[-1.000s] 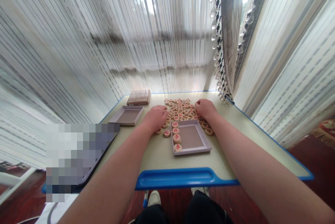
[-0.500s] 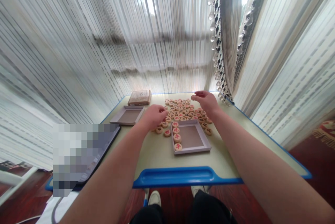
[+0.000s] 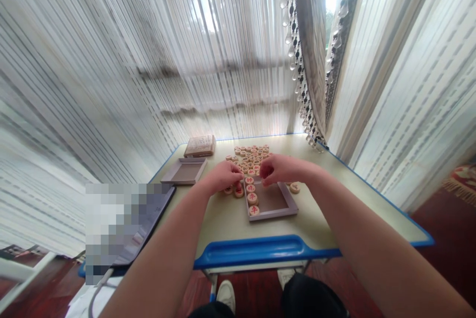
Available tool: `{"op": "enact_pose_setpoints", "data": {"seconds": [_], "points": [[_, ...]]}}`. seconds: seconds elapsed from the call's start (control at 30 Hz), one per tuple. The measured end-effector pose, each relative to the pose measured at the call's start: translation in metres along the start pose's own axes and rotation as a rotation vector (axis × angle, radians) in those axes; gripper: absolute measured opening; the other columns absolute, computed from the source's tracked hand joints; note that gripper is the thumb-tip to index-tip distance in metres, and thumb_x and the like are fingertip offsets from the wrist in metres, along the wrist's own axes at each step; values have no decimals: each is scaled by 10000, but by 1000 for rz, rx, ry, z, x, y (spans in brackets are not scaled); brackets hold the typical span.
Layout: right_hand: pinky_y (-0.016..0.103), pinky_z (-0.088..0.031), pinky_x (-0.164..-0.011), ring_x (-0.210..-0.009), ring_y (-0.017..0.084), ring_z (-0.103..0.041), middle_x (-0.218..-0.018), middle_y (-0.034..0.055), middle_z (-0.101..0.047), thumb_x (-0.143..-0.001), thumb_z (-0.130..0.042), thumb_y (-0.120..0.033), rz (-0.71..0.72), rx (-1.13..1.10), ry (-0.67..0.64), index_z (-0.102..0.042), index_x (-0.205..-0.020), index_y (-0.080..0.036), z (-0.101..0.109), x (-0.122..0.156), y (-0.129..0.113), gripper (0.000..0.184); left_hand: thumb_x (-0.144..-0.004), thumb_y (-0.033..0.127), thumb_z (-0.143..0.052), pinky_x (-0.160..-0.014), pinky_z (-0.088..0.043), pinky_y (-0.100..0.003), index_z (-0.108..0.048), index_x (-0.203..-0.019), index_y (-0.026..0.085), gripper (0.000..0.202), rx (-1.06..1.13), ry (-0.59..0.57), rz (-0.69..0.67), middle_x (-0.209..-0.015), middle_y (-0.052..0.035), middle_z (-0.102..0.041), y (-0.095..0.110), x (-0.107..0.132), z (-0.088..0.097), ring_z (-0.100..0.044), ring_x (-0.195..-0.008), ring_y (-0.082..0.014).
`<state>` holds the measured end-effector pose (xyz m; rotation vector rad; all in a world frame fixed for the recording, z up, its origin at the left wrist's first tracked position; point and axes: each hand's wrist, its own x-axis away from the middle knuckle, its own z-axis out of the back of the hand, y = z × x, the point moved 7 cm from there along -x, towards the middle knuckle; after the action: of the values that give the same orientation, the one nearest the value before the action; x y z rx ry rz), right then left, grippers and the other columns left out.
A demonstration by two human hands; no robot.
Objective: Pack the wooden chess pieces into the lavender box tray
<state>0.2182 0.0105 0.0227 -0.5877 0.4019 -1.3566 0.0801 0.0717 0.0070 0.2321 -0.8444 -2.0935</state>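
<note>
Over the far side of a shallow open cardboard box (image 3: pixel 274 213), my right hand (image 3: pixel 279 168) is closed in a pinch, with a Chinese chess piece mostly hidden at its fingertips. A column of round wooden pieces with red characters, among them a Chinese chess piece (image 3: pixel 252 199), lines the box's left wall. My left hand (image 3: pixel 225 177) hovers just left of the box with its fingers pressed together; whatever they hold is hidden. Beneath its fingertips lies a red-marked piece (image 3: pixel 238 192). Many loose pieces (image 3: pixel 251 159) spread behind the box, partly covered by both hands.
A second shallow box (image 3: pixel 182 172) lies at the left, in front of a closed printed box (image 3: pixel 200 146). At the table's left edge rests a dark-framed tablet-like device (image 3: pixel 148 221), partly pixelated. One loose piece (image 3: pixel 294 187) sits right of the open box. String curtains (image 3: pixel 230 85) hang behind.
My right hand has come from the far right of the pieces down and left to the box's far side. My left hand has shifted slightly nearer the box. The view has tilted a little.
</note>
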Motion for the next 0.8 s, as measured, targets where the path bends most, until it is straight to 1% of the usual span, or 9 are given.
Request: {"op": "enact_pose_setpoints", "data": {"seconds": [0.1, 0.17, 0.27, 0.37, 0.47, 0.53, 0.67, 0.8], "points": [[226, -425, -527, -601, 134, -595, -692, 1, -667, -598, -676, -257, -63, 80, -48, -659, -767, -195, -5, 1, 1, 181, -693, 328, -515, -400, -313, -191, -672, -687, 142, 243, -22, 8, -4, -570, -11, -634, 2, 0, -1, -432, -415, -69], [231, -417, -527, -612, 145, -597, -672, 2, -666, -603, -669, -267, -70, 140, -32, -666, -756, -200, -6, 0, -1, 168, -680, 309, -514, -405, -316, -191, -660, -658, 145, 221, -71, 42, -10, -557, -5, -624, 3, -1, 0, -442, -420, -72], [238, -409, -539, -667, 164, -599, -712, 12, -676, -606, -657, -270, -48, 223, 12, -683, -768, -215, -4, 0, -6, 173, -658, 284, -521, -410, -321, -190, -642, -627, 146, 186, -126, 82, -4, -547, -2, -617, 5, -2, 2, -458, -430, -79], [236, -417, -560, -702, 165, -600, -770, 11, -683, -612, -641, -271, -32, 224, -17, -690, -827, -229, -4, 1, -5, 224, -648, 266, -525, -419, -337, -188, -637, -632, 143, 167, -135, 108, 2, -563, -8, -625, 6, -3, 3, -486, -457, -88], [231, -430, -589, -727, 157, -601, -830, 8, -684, -614, -639, -283, 5, 200, -51, -676, -914, -233, -6, 1, -2, 307, -644, 253, -528, -452, -356, -188, -637, -623, 141, 157, -175, 156, -33, -558, -8, -622, 9, -5, 6, -526, -505, -101], [230, -429, -597, -723, 151, -600, -843, 9, -683, -622, -637, -291, 33, 199, -55, -670, -941, -229, -8, -2, -1, 327, -646, 256, -528, -472, -364, -195, -632, -607, 142, 159, -213, 183, -57, -548, -7, -617, 10, -6, 7, -538, -522, -108], [227, -412, -584, -702, 148, -590, -805, 12, -682, -645, -622, -287, 59, 223, -13, -681, -882, -210, -9, -8, -1, 256, -649, 266, -533, -495, -369, -205, -629, -592, 143, 166, -257, 228, -73, -563, -12, -624, 9, -8, 11, -542, -541, -114], [227, -394, -562, -678, 147, -576, -785, 23, -678, -643, -631, -324, 56, 262, 36, -686, -850, -196, -9, -9, -5, 249, -663, 267, -527, -507, -368, -205, -640, -609, 145, 174, -284, 249, -66, -579, -11, -629, 9, -8, 15, -539, -553, -114]]}}
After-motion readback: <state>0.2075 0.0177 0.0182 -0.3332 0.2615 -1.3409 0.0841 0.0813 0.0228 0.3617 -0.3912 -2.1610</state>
